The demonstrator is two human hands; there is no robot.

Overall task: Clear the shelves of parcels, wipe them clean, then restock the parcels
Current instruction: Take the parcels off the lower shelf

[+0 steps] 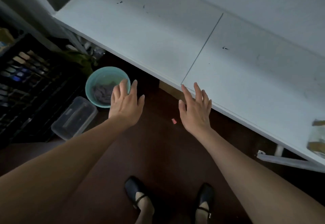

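Note:
A white shelf board (175,35) runs diagonally across the upper right, bare except for a few dark specks and a thin seam. On the floor at its left end stands a teal bowl (91,90) with a dark grey cloth (102,92) lying in it. My left hand (125,104) hovers over the bowl's right rim, fingers spread and holding nothing. My right hand (196,108) hangs open at the shelf's front edge, fingers straight, gripping nothing. A parcel in clear wrapping (317,137) lies partly cut off at the shelf's far right.
A clear lidded plastic box (74,117) lies on the dark red floor beside the bowl. A black crate (26,83) filled with goods stands at the left. A small pink scrap (174,121) lies on the floor. My two shoes show at the bottom.

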